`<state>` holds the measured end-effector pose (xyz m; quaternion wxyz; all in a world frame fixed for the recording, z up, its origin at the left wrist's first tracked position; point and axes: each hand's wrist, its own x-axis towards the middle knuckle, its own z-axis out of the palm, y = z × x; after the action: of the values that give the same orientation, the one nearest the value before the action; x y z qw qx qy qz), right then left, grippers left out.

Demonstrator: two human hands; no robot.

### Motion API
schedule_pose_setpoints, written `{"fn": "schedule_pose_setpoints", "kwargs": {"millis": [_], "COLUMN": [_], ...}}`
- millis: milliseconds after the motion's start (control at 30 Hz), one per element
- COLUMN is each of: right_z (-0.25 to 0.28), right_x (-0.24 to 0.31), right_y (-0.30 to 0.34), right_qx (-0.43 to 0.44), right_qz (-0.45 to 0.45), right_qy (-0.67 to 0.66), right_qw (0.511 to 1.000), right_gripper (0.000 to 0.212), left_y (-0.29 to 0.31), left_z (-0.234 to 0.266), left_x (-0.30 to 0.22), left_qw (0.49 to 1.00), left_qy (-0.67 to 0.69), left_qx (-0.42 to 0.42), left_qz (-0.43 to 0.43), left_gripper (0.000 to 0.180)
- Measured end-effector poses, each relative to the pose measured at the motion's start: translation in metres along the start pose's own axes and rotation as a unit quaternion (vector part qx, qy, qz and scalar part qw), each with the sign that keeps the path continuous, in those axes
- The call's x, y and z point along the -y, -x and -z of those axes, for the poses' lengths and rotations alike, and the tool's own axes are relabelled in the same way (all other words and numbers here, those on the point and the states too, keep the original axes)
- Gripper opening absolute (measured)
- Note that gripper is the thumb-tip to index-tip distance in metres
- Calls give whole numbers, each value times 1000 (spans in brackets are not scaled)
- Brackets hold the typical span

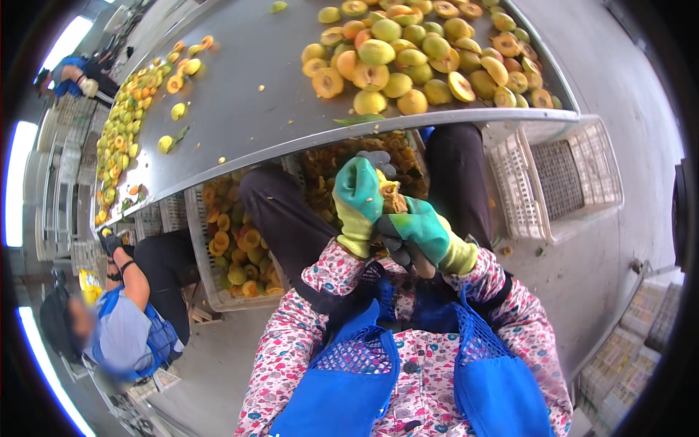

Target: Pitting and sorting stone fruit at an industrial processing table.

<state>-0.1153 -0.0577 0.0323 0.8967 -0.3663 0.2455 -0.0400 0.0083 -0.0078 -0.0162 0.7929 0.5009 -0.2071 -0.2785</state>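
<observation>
Opened fruit (pixel 393 195): between the two gloved hands, over the crate at the knees, its torn flesh yellow and brown.
Metal table (pixel 247 80): its raised near edge slants across above the hands, ending in a corner at the right; the hands work on the person's side of it, just short of the lip.
Table room: a broad grey stretch of metal parts the large heap of fruit (pixel 393 54) at the right, close to the edge, from the smaller heap (pixel 124 138) along the left end.
White crate (pixel 520 191): right of the right knee, with grey floor (pixel 611 80) beyond its outer wall.
Left crate (pixel 212 291): beside the left leg, filled with halves, its far end under the table.
Knee crate: between the legs, holding fruit pieces (pixel 320 164), partly hidden by the hands.
Left hand (pixel 358 195): fingers curled, gripping the fruit from the left.
Right hand (pixel 424 231): bent fingers, thumb side pinching the fruit's lower right.
</observation>
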Motion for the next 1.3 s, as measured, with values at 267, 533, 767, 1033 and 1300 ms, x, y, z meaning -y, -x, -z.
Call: {"fn": "schedule_pose_setpoints", "kwargs": {"millis": [267,533,767,1033,1300], "right_z": [-23,-42,15,11,47], "right_x": [-3,23,-2,37,5], "right_y": [4,7,-36,-51,-58], "right_qx": [-38,14,62,71,-75], "right_qz": [-8,16,-3,94,43], "right_qy": [63,147,47,125,344], "right_qw": [997,989,997,985,935], "right_gripper": [23,26,20,38,17], "left_y": [4,2,-10,-89,-150], "left_z": [-5,129,229,75,-24], "left_x": [-22,-85,-125,-59,-6], "left_qw": [989,890,603,909,709], "left_qy": [-73,-294,-724,-361,-697], "left_qx": [-129,-252,-299,-97,101], "left_qz": [14,-242,-153,-182,36], "left_gripper": [24,55,39,25,63]}}
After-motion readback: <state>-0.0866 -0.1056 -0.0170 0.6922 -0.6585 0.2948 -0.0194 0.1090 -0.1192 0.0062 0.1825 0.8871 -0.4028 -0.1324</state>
